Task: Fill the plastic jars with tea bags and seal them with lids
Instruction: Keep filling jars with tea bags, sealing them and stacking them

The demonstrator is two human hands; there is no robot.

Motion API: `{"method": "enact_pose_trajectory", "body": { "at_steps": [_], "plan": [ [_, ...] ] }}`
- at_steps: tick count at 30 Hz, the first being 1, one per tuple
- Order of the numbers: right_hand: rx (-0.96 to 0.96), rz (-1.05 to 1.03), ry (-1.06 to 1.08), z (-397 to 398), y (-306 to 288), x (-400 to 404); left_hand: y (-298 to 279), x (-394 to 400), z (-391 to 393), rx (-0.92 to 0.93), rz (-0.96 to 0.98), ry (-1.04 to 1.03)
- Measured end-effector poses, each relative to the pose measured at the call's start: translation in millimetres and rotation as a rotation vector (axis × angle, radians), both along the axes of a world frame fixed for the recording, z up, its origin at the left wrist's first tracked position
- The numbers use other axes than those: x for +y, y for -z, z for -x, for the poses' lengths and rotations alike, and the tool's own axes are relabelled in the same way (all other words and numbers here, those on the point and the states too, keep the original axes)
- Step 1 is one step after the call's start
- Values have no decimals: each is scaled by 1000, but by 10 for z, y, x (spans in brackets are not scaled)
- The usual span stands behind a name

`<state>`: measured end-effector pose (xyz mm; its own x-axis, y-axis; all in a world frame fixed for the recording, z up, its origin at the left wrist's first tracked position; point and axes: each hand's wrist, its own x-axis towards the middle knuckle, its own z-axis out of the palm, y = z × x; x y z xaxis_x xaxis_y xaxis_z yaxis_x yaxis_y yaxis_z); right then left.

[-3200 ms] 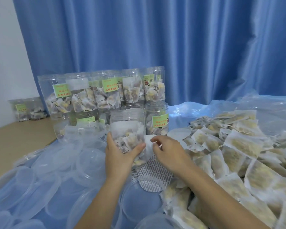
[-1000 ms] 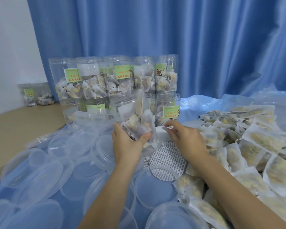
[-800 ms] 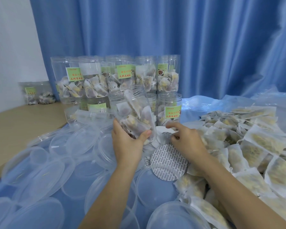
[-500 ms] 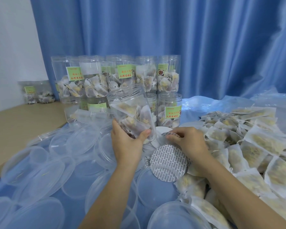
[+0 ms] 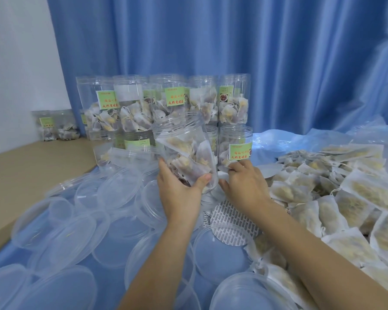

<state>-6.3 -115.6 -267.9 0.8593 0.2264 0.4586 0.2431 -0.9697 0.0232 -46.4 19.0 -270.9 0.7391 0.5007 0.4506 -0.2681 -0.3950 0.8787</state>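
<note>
My left hand (image 5: 180,189) grips a clear plastic jar (image 5: 184,148) by its base. The jar is tilted to the left, open at the top and partly filled with tea bags. Just to its right, my right hand (image 5: 244,186) pinches a thin round seal liner (image 5: 224,169) at the jar's lower side. A printed round liner (image 5: 232,224) lies flat below both hands. A big heap of loose tea bags (image 5: 336,198) covers the right side. Clear plastic lids (image 5: 76,227) are spread over the blue sheet at left and front.
Two stacked rows of filled, green-labelled jars (image 5: 173,108) stand behind the held jar against a blue curtain (image 5: 255,52). More packed jars (image 5: 54,125) sit far left on a tan surface (image 5: 20,171). Crumpled clear plastic (image 5: 367,135) lies at the back right.
The jar went from upright to tilted left and a little higher in my left hand. My right hand left the jar's side, reached down to the liners and pinched one.
</note>
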Motion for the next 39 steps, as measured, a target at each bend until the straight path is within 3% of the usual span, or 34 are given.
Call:
{"method": "enact_pose_trajectory", "body": {
  "at_steps": [5, 13, 18, 28, 35, 39],
  "plan": [
    [87, -36, 130, -113, -120, 182, 21, -1, 2, -11, 16, 13],
    [-274, -403, 138, -172, -361, 60, 19, 6, 14, 22, -11, 56],
    [-508, -524, 108, -3, -419, -243, 37, -24, 17, 118, -57, 144],
    [-707, -878, -84, 274, -519, -343, 48, -57, -6, 241, -195, 184],
    [-509, -1296, -46, 335, -699, -432, 26, -92, 22, 76, -267, 63],
    [-362, -1283, -99, 361, -688, -342, -62, -133, 109, -209, -186, 14]
  ]
}}
